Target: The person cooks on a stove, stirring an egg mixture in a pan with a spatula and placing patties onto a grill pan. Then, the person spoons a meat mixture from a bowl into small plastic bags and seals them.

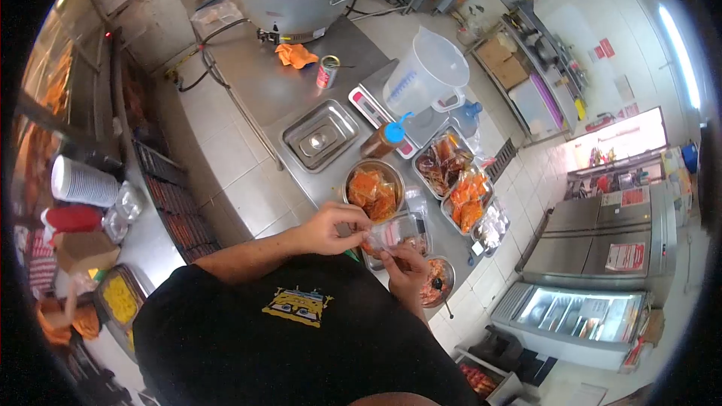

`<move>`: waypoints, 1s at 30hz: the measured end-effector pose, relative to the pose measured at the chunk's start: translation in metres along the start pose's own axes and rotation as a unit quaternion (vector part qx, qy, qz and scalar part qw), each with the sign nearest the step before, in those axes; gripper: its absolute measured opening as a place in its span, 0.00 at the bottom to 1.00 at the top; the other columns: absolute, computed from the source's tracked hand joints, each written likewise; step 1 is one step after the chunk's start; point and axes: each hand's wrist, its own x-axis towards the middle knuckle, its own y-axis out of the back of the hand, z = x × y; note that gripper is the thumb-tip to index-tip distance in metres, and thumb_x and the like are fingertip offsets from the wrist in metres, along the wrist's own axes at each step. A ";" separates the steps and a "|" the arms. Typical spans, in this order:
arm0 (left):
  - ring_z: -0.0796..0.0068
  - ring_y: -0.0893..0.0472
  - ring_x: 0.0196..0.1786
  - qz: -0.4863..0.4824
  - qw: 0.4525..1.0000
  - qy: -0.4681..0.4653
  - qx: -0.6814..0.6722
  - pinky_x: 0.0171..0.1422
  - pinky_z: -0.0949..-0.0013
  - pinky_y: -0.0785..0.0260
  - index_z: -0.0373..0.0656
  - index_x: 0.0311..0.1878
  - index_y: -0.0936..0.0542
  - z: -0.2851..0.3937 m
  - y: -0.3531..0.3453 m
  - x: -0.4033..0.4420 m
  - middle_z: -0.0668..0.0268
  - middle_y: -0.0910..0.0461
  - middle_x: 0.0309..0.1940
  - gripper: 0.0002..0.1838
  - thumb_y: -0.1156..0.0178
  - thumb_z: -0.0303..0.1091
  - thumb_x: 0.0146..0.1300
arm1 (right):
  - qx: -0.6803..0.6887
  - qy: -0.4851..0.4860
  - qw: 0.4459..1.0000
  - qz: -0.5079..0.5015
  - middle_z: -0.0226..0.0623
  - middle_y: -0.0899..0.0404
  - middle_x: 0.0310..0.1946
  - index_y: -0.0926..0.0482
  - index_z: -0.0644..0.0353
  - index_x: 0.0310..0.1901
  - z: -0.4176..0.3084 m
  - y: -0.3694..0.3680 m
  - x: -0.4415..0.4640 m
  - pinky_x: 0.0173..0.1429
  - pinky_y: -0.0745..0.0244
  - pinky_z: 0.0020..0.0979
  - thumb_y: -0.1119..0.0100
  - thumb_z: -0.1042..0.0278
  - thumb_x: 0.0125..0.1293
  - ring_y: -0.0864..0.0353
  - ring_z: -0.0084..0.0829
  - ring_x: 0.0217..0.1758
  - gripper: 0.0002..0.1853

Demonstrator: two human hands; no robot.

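Observation:
My left hand (335,230) has its fingers pinched on the left edge of a small clear plastic bag (385,236). Its other side is between the closed fingers of my right hand (406,271). The bag is over a metal tray (418,219) partly hidden by my hands. Just above my left hand is a round metal bowl (350,197) with bagged orange food (372,189). A bowl of reddish food (435,286) lies right beside my right hand.
Trays of dark bagged food (444,164) and orange bagged food (468,199) line the table's right side. Farther back are a sauce bottle (382,140), scale (367,110), measuring jug (427,71), lidded tray (321,135), can (327,73) and large cooker (298,0).

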 end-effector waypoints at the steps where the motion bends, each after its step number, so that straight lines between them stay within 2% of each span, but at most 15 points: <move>1: 0.62 0.14 0.37 -0.010 1.000 -0.009 -0.015 0.42 0.63 0.24 0.34 0.40 0.16 -0.002 0.004 0.004 0.56 0.15 0.35 0.05 0.34 0.24 0.62 | -0.029 0.044 0.999 0.003 0.40 0.16 0.38 0.16 0.68 0.41 0.001 -0.002 0.003 0.43 0.26 0.25 0.30 0.84 0.63 0.18 0.25 0.40 0.06; 2: 0.62 0.14 0.37 -0.024 0.999 -0.008 -0.021 0.42 0.63 0.24 0.34 0.40 0.16 -0.003 0.007 0.007 0.56 0.15 0.35 0.05 0.34 0.24 0.62 | -0.060 0.087 0.994 0.009 0.40 0.15 0.37 0.16 0.68 0.41 0.002 -0.004 0.005 0.43 0.26 0.26 0.30 0.84 0.62 0.17 0.26 0.39 0.07; 6: 0.60 0.16 0.38 -0.095 0.995 -0.001 -0.009 0.45 0.61 0.25 0.36 0.38 0.17 -0.010 0.014 0.018 0.57 0.15 0.34 0.05 0.32 0.24 0.59 | -0.122 0.065 0.990 0.033 0.38 0.15 0.34 0.16 0.68 0.40 -0.003 -0.012 0.005 0.43 0.25 0.27 0.30 0.83 0.62 0.17 0.27 0.39 0.06; 8: 0.60 0.16 0.38 -0.113 0.993 0.007 -0.016 0.45 0.61 0.25 0.36 0.38 0.17 -0.014 0.013 0.025 0.58 0.16 0.34 0.06 0.32 0.24 0.58 | -0.178 0.054 0.981 0.053 0.38 0.13 0.32 0.15 0.65 0.35 -0.016 -0.019 0.009 0.39 0.23 0.29 0.29 0.78 0.61 0.14 0.31 0.34 0.03; 11: 0.60 0.17 0.38 -0.152 0.988 0.013 -0.012 0.44 0.61 0.25 0.38 0.37 0.17 -0.017 0.007 0.037 0.59 0.16 0.33 0.05 0.31 0.25 0.57 | -0.182 0.023 0.980 0.082 0.38 0.15 0.32 0.16 0.65 0.35 -0.027 -0.023 0.005 0.38 0.25 0.28 0.29 0.80 0.59 0.16 0.28 0.33 0.04; 13: 0.62 0.17 0.38 -0.220 0.975 0.002 -0.018 0.44 0.62 0.25 0.39 0.38 0.16 -0.021 0.000 0.045 0.61 0.15 0.35 0.06 0.30 0.23 0.57 | -0.191 0.016 0.977 0.088 0.37 0.16 0.32 0.17 0.66 0.34 -0.028 -0.021 -0.001 0.38 0.26 0.27 0.30 0.82 0.59 0.18 0.26 0.33 0.04; 15: 0.62 0.18 0.38 -0.245 0.969 -0.014 -0.026 0.44 0.61 0.25 0.40 0.38 0.15 -0.029 -0.010 0.049 0.61 0.15 0.35 0.06 0.29 0.23 0.56 | -0.220 0.042 0.969 0.105 0.41 0.15 0.34 0.16 0.65 0.37 -0.025 -0.018 -0.006 0.40 0.22 0.29 0.31 0.81 0.59 0.14 0.31 0.36 0.05; 18: 0.61 0.18 0.38 -0.279 0.958 -0.052 -0.028 0.45 0.60 0.25 0.41 0.38 0.15 -0.037 -0.026 0.059 0.63 0.15 0.33 0.07 0.28 0.25 0.56 | -0.219 0.027 0.963 0.154 0.38 0.17 0.29 0.17 0.65 0.32 -0.039 -0.020 -0.007 0.37 0.26 0.29 0.31 0.81 0.60 0.18 0.30 0.32 0.03; 20: 0.61 0.18 0.38 -0.304 0.950 -0.070 -0.029 0.45 0.59 0.25 0.41 0.39 0.14 -0.043 -0.034 0.064 0.63 0.15 0.33 0.08 0.27 0.26 0.56 | -0.223 0.010 0.962 0.157 0.40 0.16 0.32 0.17 0.65 0.34 -0.036 -0.010 -0.014 0.40 0.23 0.30 0.32 0.82 0.59 0.16 0.32 0.34 0.03; 22: 0.60 0.17 0.40 -0.339 0.937 -0.076 0.026 0.47 0.60 0.24 0.42 0.40 0.13 -0.053 -0.039 0.070 0.62 0.14 0.35 0.09 0.26 0.30 0.57 | -0.255 -0.013 0.952 0.168 0.43 0.15 0.35 0.17 0.65 0.36 -0.023 -0.002 -0.026 0.43 0.21 0.34 0.34 0.81 0.60 0.15 0.39 0.38 0.04; 23: 0.60 0.16 0.41 -0.314 0.944 -0.073 0.071 0.50 0.61 0.23 0.43 0.49 0.14 -0.055 -0.040 0.069 0.60 0.14 0.41 0.17 0.25 0.34 0.57 | -0.265 -0.017 0.947 0.179 0.44 0.15 0.35 0.17 0.65 0.36 -0.015 0.002 -0.032 0.44 0.21 0.35 0.34 0.80 0.60 0.15 0.40 0.38 0.03; 24: 0.60 0.16 0.41 -0.332 0.939 -0.067 0.063 0.50 0.61 0.23 0.43 0.49 0.14 -0.055 -0.039 0.069 0.60 0.14 0.41 0.17 0.25 0.34 0.57 | -0.274 -0.025 0.943 0.190 0.44 0.16 0.35 0.18 0.65 0.36 -0.005 0.007 -0.039 0.44 0.21 0.36 0.34 0.79 0.61 0.15 0.42 0.38 0.03; 26: 0.61 0.15 0.44 -0.339 0.931 0.113 0.074 0.53 0.61 0.23 0.42 0.59 0.19 -0.056 -0.033 0.068 0.57 0.14 0.47 0.26 0.25 0.37 0.58 | -0.276 -0.035 0.930 0.241 0.45 0.16 0.35 0.18 0.65 0.35 0.032 0.016 -0.058 0.45 0.22 0.37 0.34 0.77 0.62 0.16 0.42 0.38 0.02; 28: 0.63 0.14 0.47 -0.419 0.868 0.255 0.079 0.55 0.62 0.22 0.40 0.65 0.24 -0.089 -0.016 0.053 0.56 0.15 0.49 0.31 0.26 0.40 0.61 | -0.261 -0.094 0.916 0.291 0.45 0.16 0.35 0.18 0.65 0.37 0.054 0.024 -0.065 0.46 0.21 0.36 0.35 0.76 0.63 0.15 0.41 0.39 0.03; 30: 0.61 0.14 0.48 -0.433 0.810 0.372 0.133 0.57 0.60 0.23 0.38 0.64 0.23 -0.138 0.007 0.017 0.55 0.14 0.49 0.30 0.31 0.48 0.66 | -0.230 -0.126 0.908 0.326 0.46 0.15 0.35 0.19 0.66 0.39 0.088 0.032 -0.072 0.46 0.21 0.36 0.37 0.74 0.66 0.15 0.40 0.39 0.04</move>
